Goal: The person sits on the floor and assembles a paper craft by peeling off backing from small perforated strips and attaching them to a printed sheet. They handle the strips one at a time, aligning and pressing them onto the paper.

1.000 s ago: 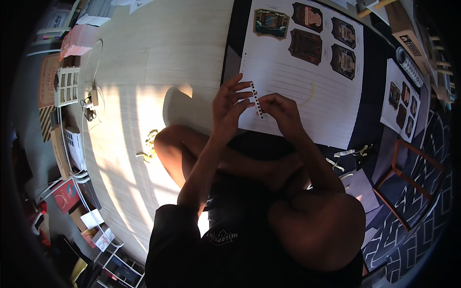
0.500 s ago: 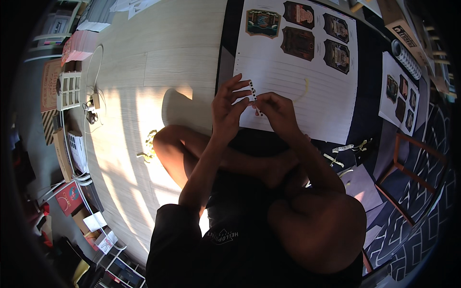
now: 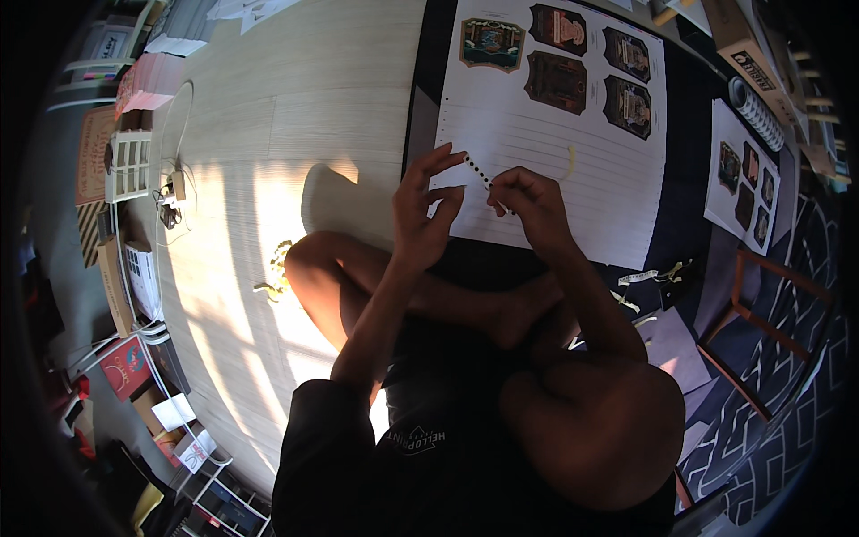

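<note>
Above a large white sheet (image 3: 595, 215) I hold a narrow white strip with black dots (image 3: 478, 170) slantwise between my hands. My right hand (image 3: 534, 204) pinches its lower part, and a short end shows below the fingers. My left hand (image 3: 422, 208) has its fingers stretched out, with thumb apart from them, and the strip's upper end touches a fingertip. Rows of thin lines cross the near half of the sheet. On its far half are several dark framed label prints (image 3: 555, 82). A thin yellowish curl (image 3: 571, 161) lies on the lined part.
Yellowish peelings (image 3: 279, 268) lie on the floor by my left knee; more scraps (image 3: 640, 276) lie at my right. A smaller printed sheet (image 3: 744, 183), a spiral-bound roll (image 3: 756, 112) and a wooden frame (image 3: 743, 336) are at the right. Shelves, boxes and cables line the left.
My right hand has moved a little right and down, drawing the strip out slantwise. My left thumb has come away from the strip, and the left fingers have spread.
</note>
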### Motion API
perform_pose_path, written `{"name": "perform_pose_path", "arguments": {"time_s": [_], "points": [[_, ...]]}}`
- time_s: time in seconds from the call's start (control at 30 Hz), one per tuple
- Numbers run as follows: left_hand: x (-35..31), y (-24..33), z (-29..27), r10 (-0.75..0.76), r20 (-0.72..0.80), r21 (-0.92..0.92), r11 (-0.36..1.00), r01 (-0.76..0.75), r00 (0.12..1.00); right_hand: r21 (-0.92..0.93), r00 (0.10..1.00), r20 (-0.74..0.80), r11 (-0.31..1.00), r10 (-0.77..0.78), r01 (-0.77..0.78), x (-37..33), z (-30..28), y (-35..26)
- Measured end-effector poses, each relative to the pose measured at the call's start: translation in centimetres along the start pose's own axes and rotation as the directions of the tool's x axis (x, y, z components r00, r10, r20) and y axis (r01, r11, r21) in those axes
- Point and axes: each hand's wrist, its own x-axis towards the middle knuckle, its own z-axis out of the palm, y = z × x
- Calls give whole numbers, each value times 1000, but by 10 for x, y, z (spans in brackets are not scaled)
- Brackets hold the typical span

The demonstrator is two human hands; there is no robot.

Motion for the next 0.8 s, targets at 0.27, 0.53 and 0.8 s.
{"name": "perform_pose_path", "arguments": {"time_s": [0.27, 0.53, 0.8], "points": [[6, 6, -12, 517, 128, 533, 684, -498, 846, -246, 994, 111, 969, -9, 36, -3, -6, -39], [14, 13, -14, 634, 165, 561, 570, -601, 755, -582, 964, 245, 811, 108, 57, -3, -7, -119], [66, -38, -60, 436, 73, 663, 651, -371, 897, -821, 880, 257, 570, 400, -20, 10, -2, -177]]}}
